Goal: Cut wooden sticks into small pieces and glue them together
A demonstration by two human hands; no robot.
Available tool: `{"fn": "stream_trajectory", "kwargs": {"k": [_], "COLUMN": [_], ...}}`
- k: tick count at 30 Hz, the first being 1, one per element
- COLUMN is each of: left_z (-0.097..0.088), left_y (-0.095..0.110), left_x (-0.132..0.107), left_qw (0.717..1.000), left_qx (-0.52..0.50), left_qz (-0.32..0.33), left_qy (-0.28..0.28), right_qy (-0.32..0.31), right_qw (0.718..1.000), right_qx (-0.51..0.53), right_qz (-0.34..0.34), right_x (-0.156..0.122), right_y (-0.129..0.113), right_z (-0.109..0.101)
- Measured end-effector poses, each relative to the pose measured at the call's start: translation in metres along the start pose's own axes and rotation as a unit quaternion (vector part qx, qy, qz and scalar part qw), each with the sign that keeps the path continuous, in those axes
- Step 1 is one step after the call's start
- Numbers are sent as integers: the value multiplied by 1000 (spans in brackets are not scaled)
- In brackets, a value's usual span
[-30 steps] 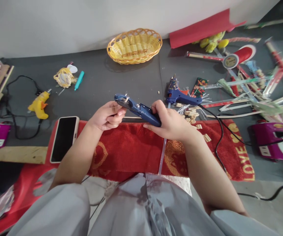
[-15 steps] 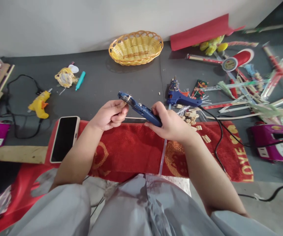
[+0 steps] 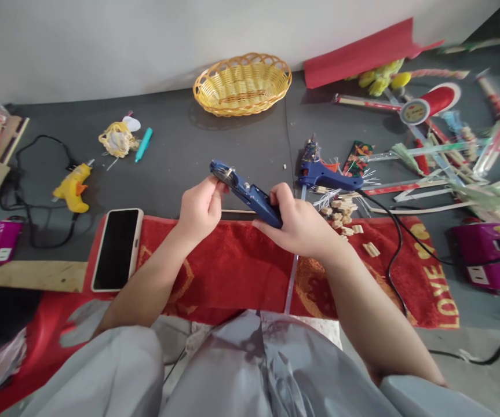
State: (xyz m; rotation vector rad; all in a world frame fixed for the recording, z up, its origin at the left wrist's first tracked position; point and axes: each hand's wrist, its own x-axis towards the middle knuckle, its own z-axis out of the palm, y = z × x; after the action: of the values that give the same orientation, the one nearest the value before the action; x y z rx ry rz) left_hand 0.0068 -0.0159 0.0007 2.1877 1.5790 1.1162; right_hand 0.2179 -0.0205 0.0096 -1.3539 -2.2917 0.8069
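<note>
Notably, the right hand (image 3: 300, 225) grips the blue hand tool (image 3: 254, 200) at centre, head pointing to ten o'clock — seemingly to meet the left hand (image 3: 199, 208), its fingers closed, any contents hidden.

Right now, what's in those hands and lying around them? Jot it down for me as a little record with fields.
Right hand: grips a blue hand tool
Left hand: at the tool's far end; what it pinches, if anything, is hidden
Front: red towel
Back: yellow wicker basket
Left side: yellow glue gun, phone
Right side: blue glue gun, small pale pieces, red spool
</note>
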Motion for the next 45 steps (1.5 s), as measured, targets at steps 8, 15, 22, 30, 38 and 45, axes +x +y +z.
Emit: {"fn": "stream_trajectory", "kwargs": {"k": [8,15,22,30,38,45], "left_z": [-2,-4,-9,-10,-8,2], "left_y": [-1,-3,-1,1,0,-13], "left_x": [4,6,8,9,10,7], "left_qw": [990,990,982,983,986,992], "left_qx": [-133,-126,-160,-155,-148,-116], "left_qz": [-35,-18,-33,-28,-18,-22], "left_qy": [-42,-61,-95,-96,-80,-52], "right_qy": [1,3,7,-7,-27,-18], "right_qw": [1000,1000,1000,1000,1000,999], "right_qx": [10,6,-3,-2,-1,-8], "right_qz": [-7,3,-4,-5,1,28], "right_x": [1,1,1,2,2,3], "right_y": [3,4,5,7,2,0], "right_z": [-2,-3,-4,-2,1,8]}}
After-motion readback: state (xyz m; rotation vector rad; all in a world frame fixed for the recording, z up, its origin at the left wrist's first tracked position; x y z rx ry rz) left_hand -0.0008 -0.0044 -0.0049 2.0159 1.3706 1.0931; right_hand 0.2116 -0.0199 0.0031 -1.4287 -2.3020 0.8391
